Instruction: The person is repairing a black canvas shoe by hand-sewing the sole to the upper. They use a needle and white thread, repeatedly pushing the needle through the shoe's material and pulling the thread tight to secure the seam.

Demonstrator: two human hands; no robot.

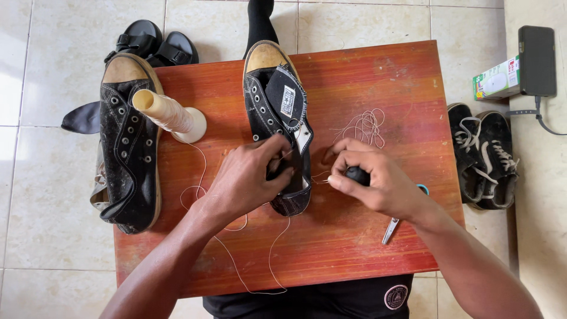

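Head view: a black canvas sneaker (277,112) lies lengthwise at the centre of a red-stained wooden table (354,248), its tan rubber toe cap pointing to the far edge. The lace eyelets are empty, the tongue is folded back to show a label patch with a frayed edge, and the heel end sits under the hands.

The left hand (251,177) grips the heel section of the sneaker, fingers curled closed around the upper. The right hand (369,180) sits just right of the sneaker, fingers closed around a small black-handled tool (356,174); its tip is too small to identify. A pale thread (266,260) runs from the sneaker area in loose loops toward the near edge.

A cone of pale thread (168,112) lies to the left of the sneaker, on the table. A second black sneaker (130,147) lies at the table's left edge. A loose bundle of thread (366,125) lies far of the right hand. Scissors (393,227) lie near the right forearm, partly hidden.

On the tiled floor, black sandals (150,42) lie at far left and another pair of black shoes (484,153) at right.
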